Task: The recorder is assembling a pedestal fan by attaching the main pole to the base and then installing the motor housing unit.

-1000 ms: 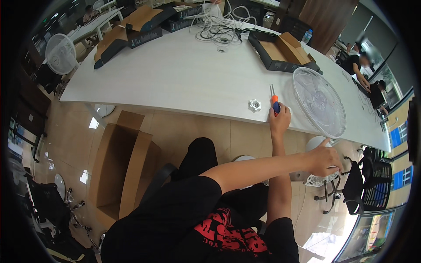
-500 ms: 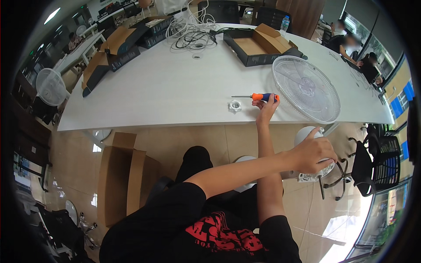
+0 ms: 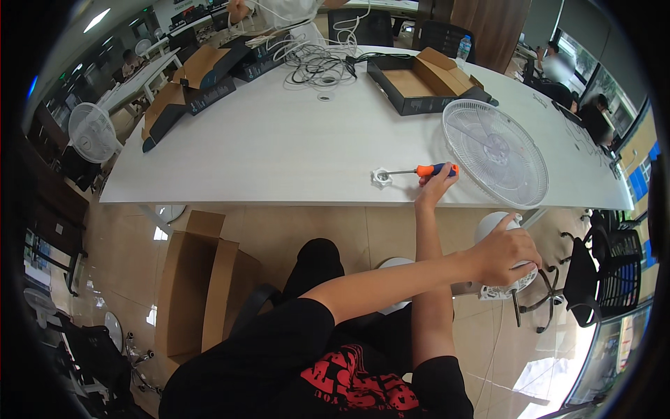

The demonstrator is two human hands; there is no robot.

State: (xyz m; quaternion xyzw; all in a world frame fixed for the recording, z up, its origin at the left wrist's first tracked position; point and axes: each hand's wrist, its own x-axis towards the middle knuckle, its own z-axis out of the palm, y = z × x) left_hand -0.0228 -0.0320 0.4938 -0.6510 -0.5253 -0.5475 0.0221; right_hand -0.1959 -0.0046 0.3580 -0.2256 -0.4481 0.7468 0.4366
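Observation:
My right hand (image 3: 437, 186) is closed around the orange and blue handle of a screwdriver (image 3: 427, 170) above the table's near edge. Its metal shaft points left, and the tip overlaps a small white star-shaped knob (image 3: 382, 178) on the tabletop; whether they touch, I cannot tell. My left arm crosses over my right forearm. At its end my left hand (image 3: 508, 255) wraps over the white head of a fan (image 3: 488, 225), beyond the table edge at the right. A dark shaft sticks out below that head. The fan's round wire grille (image 3: 497, 148) lies on the table at the right.
On the white table (image 3: 279, 153) are opened dark cartons (image 3: 209, 94), a shallow open box (image 3: 412, 87) and a heap of cables (image 3: 317, 64). A tall cardboard box (image 3: 209, 286) stands on the floor at left. Office chairs (image 3: 604, 272) stand at right. People sit farther off.
The screwdriver has come toward me, and its tip now overlaps the knob instead of pointing past it. My left hand stays on the fan head. The whole view has shifted slightly.

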